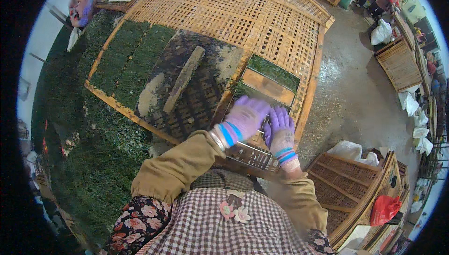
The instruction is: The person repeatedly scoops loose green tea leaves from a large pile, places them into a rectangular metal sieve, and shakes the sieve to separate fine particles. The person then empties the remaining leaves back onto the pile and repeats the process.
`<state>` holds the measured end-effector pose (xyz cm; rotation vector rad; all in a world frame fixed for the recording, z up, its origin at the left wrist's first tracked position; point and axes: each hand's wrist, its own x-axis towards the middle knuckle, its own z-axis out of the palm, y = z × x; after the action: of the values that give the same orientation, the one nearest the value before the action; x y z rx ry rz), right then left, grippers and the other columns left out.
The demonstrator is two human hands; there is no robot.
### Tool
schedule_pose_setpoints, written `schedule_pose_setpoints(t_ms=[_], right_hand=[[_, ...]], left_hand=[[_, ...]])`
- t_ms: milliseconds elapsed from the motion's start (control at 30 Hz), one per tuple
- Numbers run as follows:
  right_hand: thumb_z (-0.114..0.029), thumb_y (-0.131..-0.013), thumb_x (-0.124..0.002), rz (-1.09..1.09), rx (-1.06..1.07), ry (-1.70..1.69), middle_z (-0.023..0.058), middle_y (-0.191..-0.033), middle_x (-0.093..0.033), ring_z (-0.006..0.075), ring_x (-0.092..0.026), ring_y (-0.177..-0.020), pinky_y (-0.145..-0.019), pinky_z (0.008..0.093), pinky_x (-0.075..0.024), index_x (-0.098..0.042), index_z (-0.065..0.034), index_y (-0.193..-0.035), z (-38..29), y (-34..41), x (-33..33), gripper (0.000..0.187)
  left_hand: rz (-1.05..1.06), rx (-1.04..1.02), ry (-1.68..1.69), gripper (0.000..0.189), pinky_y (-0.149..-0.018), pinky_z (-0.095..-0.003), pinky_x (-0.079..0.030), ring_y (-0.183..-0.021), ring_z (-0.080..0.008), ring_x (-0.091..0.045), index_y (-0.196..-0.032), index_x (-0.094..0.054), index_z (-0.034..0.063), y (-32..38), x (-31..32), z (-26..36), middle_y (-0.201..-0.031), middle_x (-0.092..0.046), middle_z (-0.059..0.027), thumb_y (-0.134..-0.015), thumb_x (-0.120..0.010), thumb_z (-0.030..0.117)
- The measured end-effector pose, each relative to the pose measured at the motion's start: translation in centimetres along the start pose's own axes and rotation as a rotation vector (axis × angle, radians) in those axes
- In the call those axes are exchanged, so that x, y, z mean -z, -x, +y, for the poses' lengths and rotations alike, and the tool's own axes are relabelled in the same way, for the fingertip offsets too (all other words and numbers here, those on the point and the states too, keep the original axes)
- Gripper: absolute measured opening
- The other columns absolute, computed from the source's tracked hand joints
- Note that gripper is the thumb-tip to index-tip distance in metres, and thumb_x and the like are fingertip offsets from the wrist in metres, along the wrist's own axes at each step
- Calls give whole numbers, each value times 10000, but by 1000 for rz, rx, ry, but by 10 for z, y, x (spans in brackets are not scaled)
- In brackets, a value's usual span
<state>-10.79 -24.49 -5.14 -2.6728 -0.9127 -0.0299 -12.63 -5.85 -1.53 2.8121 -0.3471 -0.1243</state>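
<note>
A long metal frame (253, 144) lies on the right part of a woven bamboo rack (224, 6). Shredded dark green plant material (273, 71) fills its far section, with a wooden block (268, 86) just nearer. My left hand (247, 116), in a purple-coated glove and blurred, is over the frame's middle; its fingertips are hard to make out. Close beside it, my right hand (280, 125) lies along the frame's right side, fingers stretched forward and thumb apart, with nothing visible in it. Both hands hide part of the frame.
A rough wooden bar (184, 79) lies on a dark printed sheet (193, 111) left of the frame. Pressed green sheets (122, 55) lie farther left. More bamboo racks (343, 184) and a red plastic bag (386, 209) are at right. A person (84, 2) is at upper left.
</note>
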Motion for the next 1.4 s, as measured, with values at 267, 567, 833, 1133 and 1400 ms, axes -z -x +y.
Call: schedule_pose_setpoints(t_ms=[267, 567, 833, 1133, 1400], right_hand=[[-356, -959, -491, -28, -30, 9, 132, -1506, -379, 330, -310, -1414, -1127, 549, -230, -415, -79, -1432, 1, 1, -1, 554], [-288, -941, -525, 56, -47, -144, 142, -1438, -457, 351, -351, -1384, -1117, 545, -259, -477, -81, -1376, -4, -1, 16, 484], [-137, -961, -517, 421, -334, -673, 169, -1108, -653, 268, -639, -1024, -887, 348, -493, -597, 15, -1215, 20, 6, 73, 307], [-121, -954, -527, 439, -488, -662, 187, -1171, -651, 284, -612, -1133, -972, 370, -463, -616, 15, -1196, 22, 22, 52, 292], [-246, -922, -568, 518, -378, -310, 226, -1411, -466, 462, -334, -1367, -1123, 570, -250, -626, -48, -1203, 7, 17, 45, 349]], left_hand=[[95, 162, -486, 399, -1159, -550, -185, -1423, -328, -293, -1274, -557, 139, -19, 33, -90, -1490, -413, -107, -884, -527, 214], [172, 47, -101, 379, -1149, -546, -225, -1400, -256, -339, -1229, -595, 155, -1, 36, -61, -1399, -500, -11, -849, -586, 163], [492, 202, 86, 354, -1105, -528, -295, -1337, -290, -404, -1198, -611, 81, -8, 17, -54, -1314, -559, -111, -852, -543, 119], [72, -203, -132, 486, -1157, -495, -230, -1371, -306, -374, -1350, -499, 50, 8, -7, -30, -1443, -449, -146, -942, -513, 314], [5, -142, -139, 480, -1160, -488, -224, -1380, -300, -363, -1339, -516, 46, 5, -1, -29, -1452, -447, -132, -951, -506, 327]])
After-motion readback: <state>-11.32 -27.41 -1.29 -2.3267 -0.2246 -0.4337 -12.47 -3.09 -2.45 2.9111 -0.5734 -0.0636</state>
